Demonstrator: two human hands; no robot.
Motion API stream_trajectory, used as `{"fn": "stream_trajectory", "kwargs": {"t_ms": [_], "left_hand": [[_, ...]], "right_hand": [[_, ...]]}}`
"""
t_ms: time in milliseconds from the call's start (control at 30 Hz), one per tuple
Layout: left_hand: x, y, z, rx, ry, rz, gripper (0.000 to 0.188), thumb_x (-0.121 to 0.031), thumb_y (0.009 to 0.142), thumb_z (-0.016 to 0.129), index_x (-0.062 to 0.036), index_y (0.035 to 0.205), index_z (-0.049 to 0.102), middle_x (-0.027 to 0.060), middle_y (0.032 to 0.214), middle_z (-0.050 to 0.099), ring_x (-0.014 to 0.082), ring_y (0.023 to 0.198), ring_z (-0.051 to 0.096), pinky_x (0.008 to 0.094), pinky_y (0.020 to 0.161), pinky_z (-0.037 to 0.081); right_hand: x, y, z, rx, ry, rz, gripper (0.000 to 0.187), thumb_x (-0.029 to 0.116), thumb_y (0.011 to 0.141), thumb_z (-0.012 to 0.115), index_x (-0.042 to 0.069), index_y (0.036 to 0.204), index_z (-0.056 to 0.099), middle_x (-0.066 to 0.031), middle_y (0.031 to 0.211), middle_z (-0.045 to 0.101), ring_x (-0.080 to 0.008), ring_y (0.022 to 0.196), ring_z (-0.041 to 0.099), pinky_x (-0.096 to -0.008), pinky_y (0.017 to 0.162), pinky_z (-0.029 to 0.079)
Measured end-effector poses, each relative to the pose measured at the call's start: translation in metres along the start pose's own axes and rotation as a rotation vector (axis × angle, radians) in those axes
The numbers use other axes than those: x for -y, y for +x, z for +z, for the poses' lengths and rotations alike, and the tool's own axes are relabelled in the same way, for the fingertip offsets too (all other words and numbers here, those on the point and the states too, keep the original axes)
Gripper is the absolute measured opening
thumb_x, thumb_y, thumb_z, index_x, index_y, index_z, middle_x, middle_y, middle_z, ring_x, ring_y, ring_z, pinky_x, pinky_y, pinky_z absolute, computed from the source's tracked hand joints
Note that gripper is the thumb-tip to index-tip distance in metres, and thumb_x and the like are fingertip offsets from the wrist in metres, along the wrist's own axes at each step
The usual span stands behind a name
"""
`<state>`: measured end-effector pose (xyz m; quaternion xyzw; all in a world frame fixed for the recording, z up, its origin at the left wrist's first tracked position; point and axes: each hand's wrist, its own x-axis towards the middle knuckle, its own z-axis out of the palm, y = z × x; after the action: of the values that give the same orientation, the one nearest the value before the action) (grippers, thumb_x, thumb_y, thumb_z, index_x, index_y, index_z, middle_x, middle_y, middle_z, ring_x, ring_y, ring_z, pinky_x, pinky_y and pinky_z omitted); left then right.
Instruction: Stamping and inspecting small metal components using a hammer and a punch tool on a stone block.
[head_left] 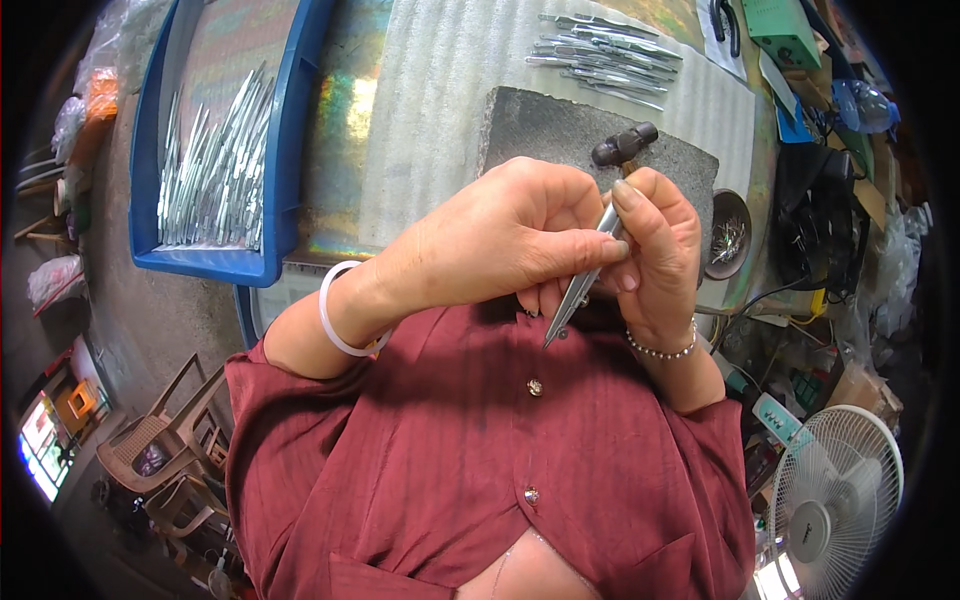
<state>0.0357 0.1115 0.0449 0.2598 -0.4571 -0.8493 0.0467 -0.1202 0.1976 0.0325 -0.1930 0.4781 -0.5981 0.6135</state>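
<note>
Two hands: left hand [545,215] and right hand [660,225], each pinched closed, thumb against finger, both on one piece.
Riveted metal strip [572,303]: between them, slanting down toward the shirt [450,420].
Table's [340,150] near edge: danger here, as a loosened pinch could drop the strip past it.
Hammer [625,145]: on the dark slab [510,125], just beyond the hands; a knuckle could knock it.
Bowl [724,270]: toward the right edge, metal bits [730,236] inside; a swinging wrist might spill them.
</note>
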Motion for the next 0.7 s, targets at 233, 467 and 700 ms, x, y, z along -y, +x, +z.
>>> {"fn": "stream_trajectory", "kwargs": {"t_ms": [233, 467, 700], "left_hand": [[-0.006, 0.007, 0.000, 0.046, 0.073, -0.019, 0.019, -0.018, 0.091, 0.062, -0.0016, 0.085, 0.057, 0.0018, 0.066, 0.061, 0.0041, 0.051, 0.055, 0.0166, 0.042, 0.041], [-0.012, 0.009, 0.001, 0.076, 0.020, -0.051, 0.020, -0.020, 0.091, 0.063, -0.0019, 0.085, 0.056, 0.0022, 0.065, 0.061, 0.0053, 0.050, 0.056, 0.0169, 0.042, 0.043], [-0.013, 0.013, 0.001, 0.111, 0.018, -0.088, 0.019, -0.020, 0.090, 0.064, -0.0033, 0.084, 0.055, 0.0027, 0.062, 0.060, 0.0068, 0.049, 0.058, 0.0175, 0.041, 0.044]], "right_hand": [[0.000, -0.002, -0.003, -0.033, 0.020, -0.036, 0.019, 0.013, 0.092, 0.058, 0.005, 0.076, 0.053, -0.0024, 0.059, 0.056, -0.0036, 0.038, 0.041, -0.0173, 0.034, 0.032], [-0.003, -0.003, -0.006, -0.038, 0.056, -0.042, 0.018, 0.014, 0.092, 0.058, 0.005, 0.078, 0.053, -0.0023, 0.061, 0.056, -0.0031, 0.038, 0.041, -0.0170, 0.035, 0.032], [-0.009, -0.007, -0.004, -0.075, 0.035, -0.106, 0.018, 0.018, 0.095, 0.053, 0.005, 0.083, 0.053, 0.0007, 0.058, 0.052, 0.0000, 0.037, 0.034, -0.0152, 0.033, 0.028]]}}
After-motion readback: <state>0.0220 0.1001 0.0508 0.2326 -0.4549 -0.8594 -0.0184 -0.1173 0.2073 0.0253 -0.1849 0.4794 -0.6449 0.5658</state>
